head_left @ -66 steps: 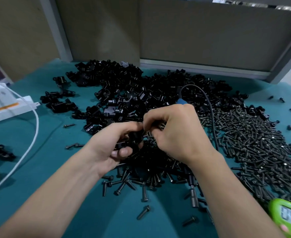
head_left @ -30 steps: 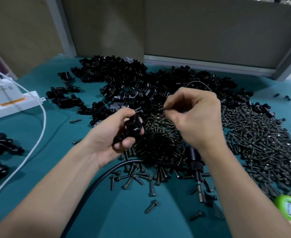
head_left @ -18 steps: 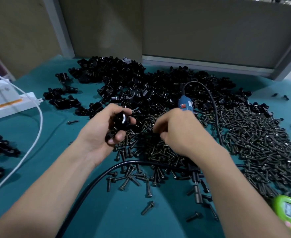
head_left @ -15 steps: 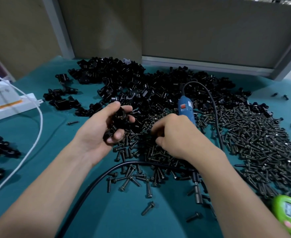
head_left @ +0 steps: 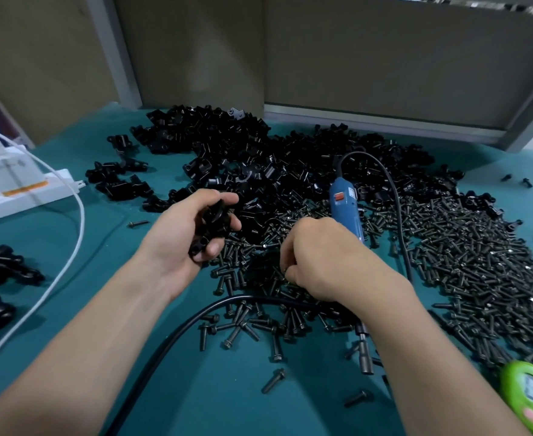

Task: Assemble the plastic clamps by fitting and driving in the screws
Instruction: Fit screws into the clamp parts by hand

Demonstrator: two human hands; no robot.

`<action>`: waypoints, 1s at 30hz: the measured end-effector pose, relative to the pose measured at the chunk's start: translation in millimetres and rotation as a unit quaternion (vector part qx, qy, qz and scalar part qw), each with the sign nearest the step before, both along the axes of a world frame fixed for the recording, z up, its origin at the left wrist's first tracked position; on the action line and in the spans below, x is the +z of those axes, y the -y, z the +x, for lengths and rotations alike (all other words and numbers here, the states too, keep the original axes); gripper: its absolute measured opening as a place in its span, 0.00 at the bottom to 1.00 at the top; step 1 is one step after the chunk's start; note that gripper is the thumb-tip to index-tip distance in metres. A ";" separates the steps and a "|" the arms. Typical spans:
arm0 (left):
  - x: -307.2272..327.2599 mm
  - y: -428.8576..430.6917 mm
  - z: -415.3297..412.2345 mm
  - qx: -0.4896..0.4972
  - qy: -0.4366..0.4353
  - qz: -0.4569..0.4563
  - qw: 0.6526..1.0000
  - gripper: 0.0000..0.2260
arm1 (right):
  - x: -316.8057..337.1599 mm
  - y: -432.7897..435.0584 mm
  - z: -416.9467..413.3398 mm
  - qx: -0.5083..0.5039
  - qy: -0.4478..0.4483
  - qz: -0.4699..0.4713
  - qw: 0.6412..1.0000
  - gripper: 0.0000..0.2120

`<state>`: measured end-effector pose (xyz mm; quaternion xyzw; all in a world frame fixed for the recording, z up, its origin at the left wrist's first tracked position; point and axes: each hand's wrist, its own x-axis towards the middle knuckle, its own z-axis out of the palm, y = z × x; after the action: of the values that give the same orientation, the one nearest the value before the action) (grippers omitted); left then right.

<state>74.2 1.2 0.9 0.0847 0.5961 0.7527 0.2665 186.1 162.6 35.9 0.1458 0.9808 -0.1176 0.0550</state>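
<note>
Just one cam here, head-mounted, wide-angle, looking forward and down at the counter, close above and behind the left grip and right grip.

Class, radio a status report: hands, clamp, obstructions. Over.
Left hand grips black clamp. Right hand holds blue electric screwdriver, over screw pile. Black cord loops in front.

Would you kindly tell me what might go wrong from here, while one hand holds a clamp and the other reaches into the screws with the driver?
1. The right-hand grip holds the blue electric screwdriver while its fingers pick among the loose black screws. The tool may slip, or a screw may be fumbled.
2. The black cable runs beneath that wrist, across the screws. It may snag and scatter them.
3. The black plastic clamp sits in the left-hand grip alone, so it may twist under driving.
</note>
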 end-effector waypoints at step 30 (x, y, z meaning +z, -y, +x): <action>0.5 -4.9 6.6 -0.058 0.010 0.018 0.998 0.12 | -1.7 -22.9 0.6 -0.045 -0.249 -0.484 0.838 0.11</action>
<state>80.8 6.2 1.4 0.1163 0.5740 0.7471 0.3144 186.7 185.6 34.2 0.1108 0.7715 -0.6123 -0.1325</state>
